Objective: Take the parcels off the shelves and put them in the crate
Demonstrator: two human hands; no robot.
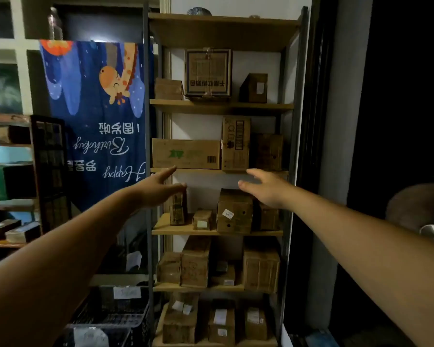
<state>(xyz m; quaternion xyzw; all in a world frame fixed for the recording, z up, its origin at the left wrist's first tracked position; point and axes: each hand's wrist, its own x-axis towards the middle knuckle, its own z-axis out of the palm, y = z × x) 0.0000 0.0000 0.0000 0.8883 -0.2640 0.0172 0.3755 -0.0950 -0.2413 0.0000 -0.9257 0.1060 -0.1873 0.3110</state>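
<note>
Both arms stretch toward the shelves (pixel 218 171). The left hand (pixel 158 189) and right hand (pixel 266 189) are spread open, holding nothing, in front of the third shelf. Cardboard parcels (pixel 234 211) fill every shelf. A black crate (pixel 110 314) sits on the floor, lower left.

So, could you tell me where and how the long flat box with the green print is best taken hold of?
Grip the long box by its two short ends, coming straight in from the front. It lies lengthwise along the shelf edge, wider than one hand spans. The left end looks free; the right end sits against a tall box, so probably slide it forward first. Both hands are open and empty.
</note>
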